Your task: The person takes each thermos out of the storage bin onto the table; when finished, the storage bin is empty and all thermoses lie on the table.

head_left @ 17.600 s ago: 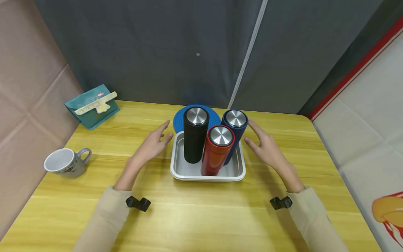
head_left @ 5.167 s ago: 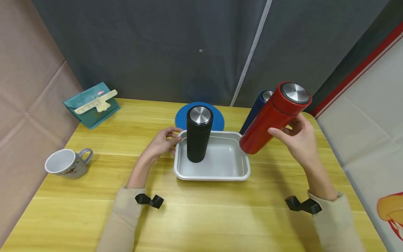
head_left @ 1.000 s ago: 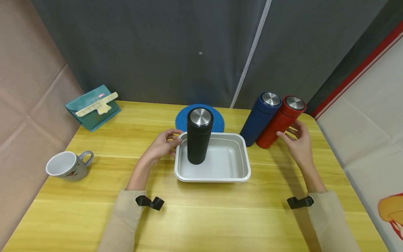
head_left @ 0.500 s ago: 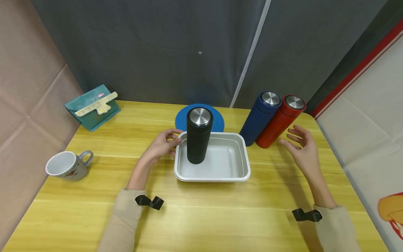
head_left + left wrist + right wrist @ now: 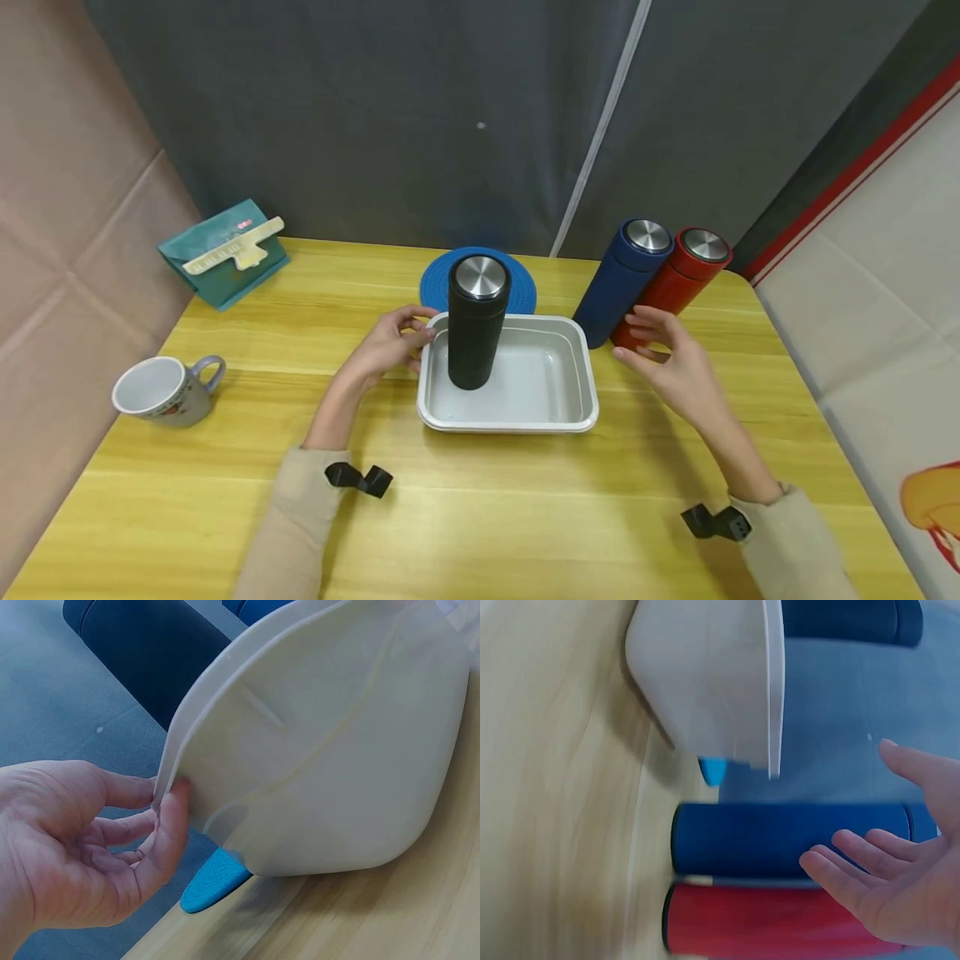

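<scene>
A black thermos (image 5: 477, 333) stands upright in the left part of a white rectangular tray (image 5: 507, 427). My left hand (image 5: 386, 343) pinches the tray's left rim between thumb and fingers, as the left wrist view shows at the rim (image 5: 176, 742). To the right of the tray, a blue thermos (image 5: 618, 287) and a red thermos (image 5: 678, 279) stand side by side on the table. My right hand (image 5: 671, 367), fingers spread and holding nothing, is in front of the red thermos and partly hides it. In the right wrist view the hand (image 5: 907, 862) appears apart from both thermoses.
A round blue mat (image 5: 435, 287) lies behind the tray. On the left are a mug (image 5: 168, 396) and a teal pouch with a cream clip (image 5: 238, 248). A dark curtain (image 5: 360, 125) closes off the table's back edge.
The right hand set the red thermos down beside the blue one, let go, and has moved left towards the tray. The left hand stays on the tray rim.
</scene>
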Action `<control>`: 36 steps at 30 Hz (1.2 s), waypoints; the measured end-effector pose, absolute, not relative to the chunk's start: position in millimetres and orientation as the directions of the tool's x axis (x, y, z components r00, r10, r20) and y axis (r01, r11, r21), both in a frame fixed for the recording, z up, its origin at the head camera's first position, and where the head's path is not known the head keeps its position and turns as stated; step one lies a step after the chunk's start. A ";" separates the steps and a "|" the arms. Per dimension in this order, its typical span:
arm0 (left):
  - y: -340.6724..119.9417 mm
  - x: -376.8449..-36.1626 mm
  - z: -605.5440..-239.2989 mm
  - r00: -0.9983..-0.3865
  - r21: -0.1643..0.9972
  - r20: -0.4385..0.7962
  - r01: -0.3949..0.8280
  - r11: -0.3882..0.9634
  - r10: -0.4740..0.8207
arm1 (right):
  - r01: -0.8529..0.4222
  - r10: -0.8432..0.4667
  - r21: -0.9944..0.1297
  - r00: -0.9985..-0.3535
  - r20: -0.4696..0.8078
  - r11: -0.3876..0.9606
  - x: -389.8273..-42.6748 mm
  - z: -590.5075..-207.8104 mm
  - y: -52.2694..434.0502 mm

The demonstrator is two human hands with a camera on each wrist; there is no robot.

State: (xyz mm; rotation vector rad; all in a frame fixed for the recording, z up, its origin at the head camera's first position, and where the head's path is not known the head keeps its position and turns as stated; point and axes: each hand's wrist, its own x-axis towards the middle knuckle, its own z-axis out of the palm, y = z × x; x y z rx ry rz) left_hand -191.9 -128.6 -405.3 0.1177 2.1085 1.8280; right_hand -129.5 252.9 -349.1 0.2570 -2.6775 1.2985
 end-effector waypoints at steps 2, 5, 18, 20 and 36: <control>-127.6 -191.8 -405.2 -0.936 0.974 -0.203 -0.162 0.162 0.288 | -0.239 -0.114 -0.752 -0.970 0.215 0.615 -131.6 -347.2 244.6; -126.2 -191.5 -404.5 -0.935 0.974 -0.203 -0.164 0.154 0.292 | -0.260 -0.146 -0.741 -0.965 0.216 0.619 -135.2 -344.6 233.7; -126.0 -193.5 -405.3 -0.931 0.972 -0.209 -0.164 0.166 0.298 | -0.334 -0.358 -0.768 -0.922 0.146 0.546 -153.7 -342.3 181.0; -126.5 -194.1 -406.2 -0.932 0.972 -0.210 -0.165 0.170 0.297 | -0.346 -0.376 -0.779 -0.914 0.154 0.522 -156.0 -343.6 171.6; -128.1 -192.2 -404.3 -0.935 0.972 -0.213 -0.174 0.157 0.284 | -0.317 -0.424 -0.857 -0.896 0.132 0.405 -165.5 -354.6 118.2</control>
